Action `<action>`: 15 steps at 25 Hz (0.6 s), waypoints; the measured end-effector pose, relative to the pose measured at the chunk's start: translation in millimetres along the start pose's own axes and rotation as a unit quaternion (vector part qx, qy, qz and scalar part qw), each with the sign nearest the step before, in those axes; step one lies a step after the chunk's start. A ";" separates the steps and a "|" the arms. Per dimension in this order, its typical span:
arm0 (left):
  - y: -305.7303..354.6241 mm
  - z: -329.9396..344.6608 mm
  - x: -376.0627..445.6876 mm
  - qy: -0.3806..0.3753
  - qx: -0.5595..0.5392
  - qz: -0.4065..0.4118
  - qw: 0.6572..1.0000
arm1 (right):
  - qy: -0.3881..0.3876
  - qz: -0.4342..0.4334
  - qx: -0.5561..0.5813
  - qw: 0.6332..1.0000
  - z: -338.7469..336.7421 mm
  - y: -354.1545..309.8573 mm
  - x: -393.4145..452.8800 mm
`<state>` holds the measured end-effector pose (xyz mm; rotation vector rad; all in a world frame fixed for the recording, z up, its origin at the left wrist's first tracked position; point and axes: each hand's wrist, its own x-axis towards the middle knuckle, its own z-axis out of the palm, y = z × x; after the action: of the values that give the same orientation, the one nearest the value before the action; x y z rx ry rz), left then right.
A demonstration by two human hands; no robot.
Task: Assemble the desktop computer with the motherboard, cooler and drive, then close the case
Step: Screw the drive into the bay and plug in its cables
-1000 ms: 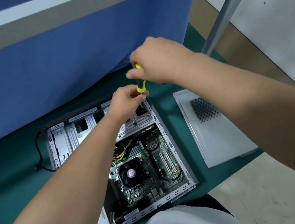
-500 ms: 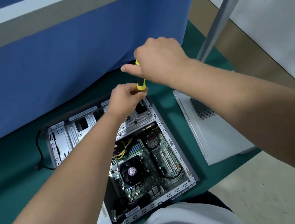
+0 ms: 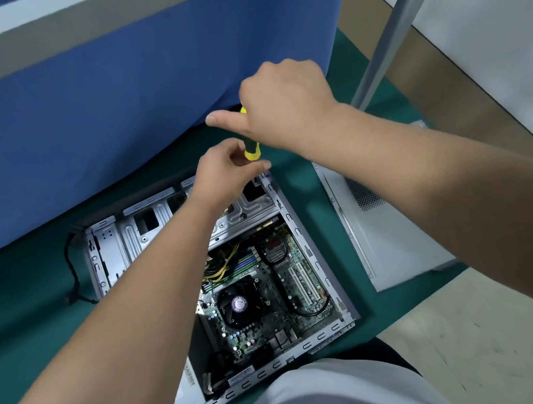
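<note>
- Since half a second ago the right hand has turned on the screwdriver: its thumb now sticks out further to the left, while the left hand keeps its place under it.
- Black cable loops on the green table by the case's left side; where it ends cannot be made out.
- Open computer case lies flat on the table, near its front edge, long axis running from the person toward the blue partition, the drive bay end pointing at the partition.
- Left forearm crosses the case's left half and hides much of the drive cage.
- Motherboard sits in the near half of the case, with the black cooler on it.
- Left hand hovers over the far right corner of the case, fingers curled and pinching the screwdriver just below its yellow handle.
- Screwdriver stands near upright, its tip hidden behind the left hand; the right hand's fingers wrap the handle top, so only two yellow bits show.
- Grey side panel lies flat to the right of the case, apart from it, reaching the table's right edge.
- White clothing at the bottom edge covers the case's near corner.
</note>
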<state>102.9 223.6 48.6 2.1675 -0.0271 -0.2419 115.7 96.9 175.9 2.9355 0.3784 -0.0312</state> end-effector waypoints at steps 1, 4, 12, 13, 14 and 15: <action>0.3 1.8 1.4 0.022 0.005 -0.010 1.000 | 0.006 -0.012 0.003 1.000 2.0 2.6 2.5; 0.4 4.6 2.7 0.043 0.052 -0.003 0.998 | -0.095 -0.156 0.061 0.981 -4.6 18.4 8.6; 1.0 0.8 5.0 -0.021 0.057 -0.005 0.998 | 0.012 -0.104 -0.017 0.994 0.2 -2.4 -3.8; 0.8 3.6 5.3 -0.003 0.058 -0.017 0.998 | 0.009 -0.103 -0.012 0.995 2.1 -3.0 -1.8; 0.8 5.7 5.1 0.011 0.064 -0.024 0.998 | -0.001 -0.105 -0.009 0.994 2.5 -2.0 -0.4; 0.6 7.4 4.4 0.017 0.071 -0.024 0.997 | -0.019 -0.111 -0.004 0.994 3.7 0.3 0.3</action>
<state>105.9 216.7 44.3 2.3160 0.0282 -0.2382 116.1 96.1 172.2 2.8650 0.6948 -0.1163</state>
